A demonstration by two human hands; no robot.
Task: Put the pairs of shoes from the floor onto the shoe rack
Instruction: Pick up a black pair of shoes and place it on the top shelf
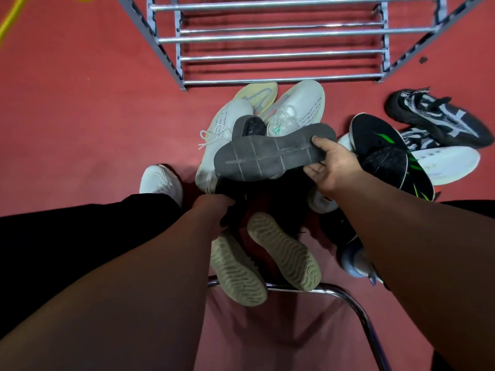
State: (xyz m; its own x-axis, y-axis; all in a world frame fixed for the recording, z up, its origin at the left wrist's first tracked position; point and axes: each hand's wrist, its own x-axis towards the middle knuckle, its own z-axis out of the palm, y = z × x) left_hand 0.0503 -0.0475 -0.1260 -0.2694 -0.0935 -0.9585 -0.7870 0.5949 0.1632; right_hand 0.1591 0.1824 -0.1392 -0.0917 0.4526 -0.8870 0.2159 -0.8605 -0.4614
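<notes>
Forearms fill the lower frame, both reaching toward the rack (281,38). Chrome tube (351,297) curves across below them, farthest from the rack.

Right hand (333,168): holds grey shoe (270,155) by the heel, sole up, thumb on the tread, fingers curled under. The shoe is raised over the pile, lying crosswise to the rack's front rail, toe toward the rack's left post.

Left hand (214,208): fingers bent down onto a black shoe (278,194) under the grey one. Too dark to tell whether they grip it.

Rack: bare metal rails, standing on red floor (80,103).

Pile in front of the rack:
- white pair (297,105), closest to the front rail, one shoe partly under the grey shoe
- yellow shoe (258,93), touching the white pair, just before the rail
- tan-soled pair (284,254), soles up, far side of the pile from the rack, resting against the tube
- green-striped shoe (377,140), off the rack's right post, lying on a white-soled shoe (450,163)
- patterned pair (439,116), black and white, further right of that post

Yellow cable (12,21) on the floor, well left of the rack.
</notes>
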